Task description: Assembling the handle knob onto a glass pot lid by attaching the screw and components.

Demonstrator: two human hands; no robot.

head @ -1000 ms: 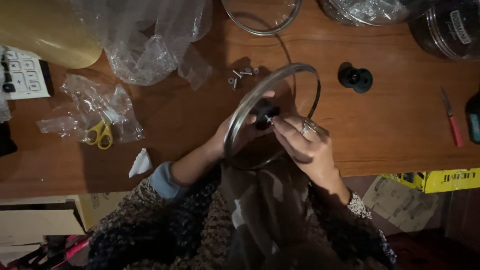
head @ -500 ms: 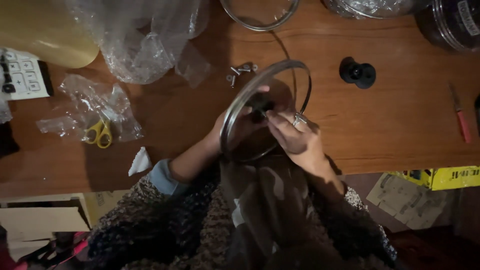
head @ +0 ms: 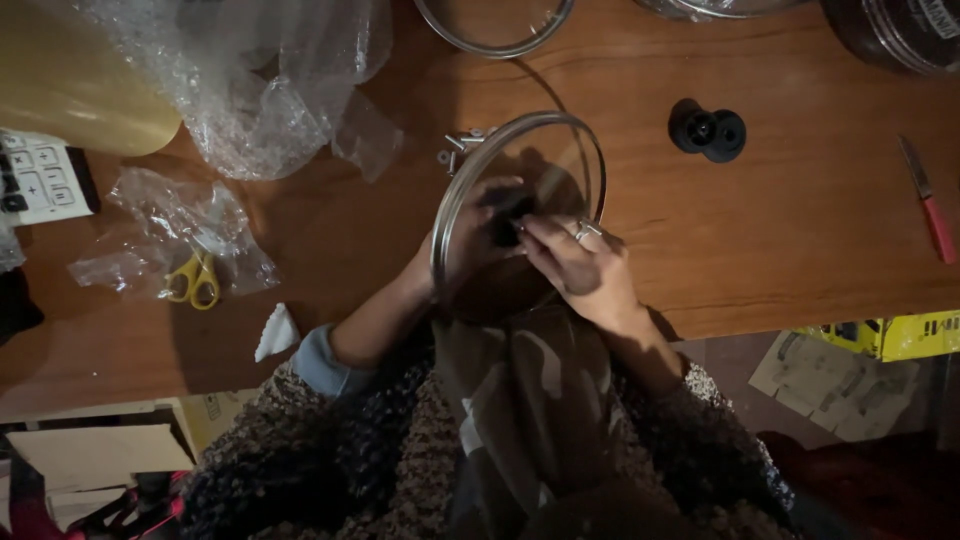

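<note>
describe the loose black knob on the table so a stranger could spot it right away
On the wooden table, look right of the glass lid that both hands hold. The black knob lies alone there, left of the red-handled knife; it is the only small round black piece lying free.

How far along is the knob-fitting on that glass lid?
Done: wrapping lies open on the table. In hand: the left hand steadies the tilted glass lid from behind while the right hand works a black knob at its centre. Left: a second black knob, loose screws and another lid wait.
</note>
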